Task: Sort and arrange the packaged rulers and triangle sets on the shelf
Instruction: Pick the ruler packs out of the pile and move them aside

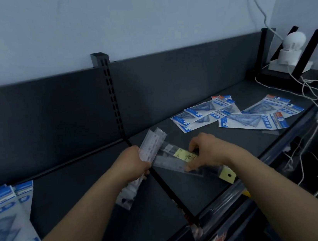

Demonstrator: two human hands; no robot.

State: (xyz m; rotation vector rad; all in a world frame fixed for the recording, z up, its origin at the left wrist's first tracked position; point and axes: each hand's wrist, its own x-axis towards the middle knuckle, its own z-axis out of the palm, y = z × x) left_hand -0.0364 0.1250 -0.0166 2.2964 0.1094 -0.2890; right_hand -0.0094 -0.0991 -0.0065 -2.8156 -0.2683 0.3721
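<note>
My left hand [132, 164] grips a bundle of clear packaged rulers [152, 145], tilted, with the far ends pointing up and right. My right hand [206, 150] pinches more packaged rulers with yellow labels [181, 157] that lie on the dark shelf [94, 189]. One yellow hang tab [227, 176] sticks out below my right wrist. Several blue-and-white triangle set packs [232, 114] are scattered flat on the shelf at the right. Another stack of blue triangle packs [3, 221] lies at the far left edge.
A black slotted upright [112, 98] and a thin black divider [172, 195] split the shelf between my hands. A white device with black antennas [290, 52] and white cables [312, 90] sit at the back right. More goods fill the lower shelf at the right.
</note>
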